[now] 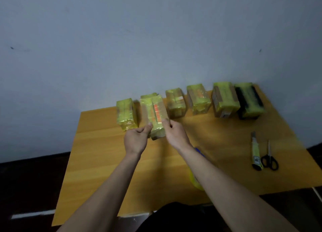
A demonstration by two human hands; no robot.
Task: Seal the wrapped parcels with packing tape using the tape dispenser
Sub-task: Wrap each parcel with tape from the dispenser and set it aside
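Several parcels wrapped in yellow-green tape stand in a row along the far edge of the wooden table (pixel 108 162). Both my hands hold one parcel (pixel 154 113), which bears an orange label, second from the left. My left hand (pixel 136 138) grips its near left corner, thumb on top. My right hand (pixel 175 133) pinches its near right edge. The tape dispenser (pixel 196 178), a yellow roll with a blue part, lies on the table mostly hidden under my right forearm.
Beside the held parcel stand a parcel (pixel 126 115) on the left and others (pixel 175 103) (pixel 198 98) (pixel 224 99) to the right, the last one black (pixel 250 100). A yellow utility knife (pixel 255 151) and black scissors (pixel 269 157) lie at the right. A wall rises behind.
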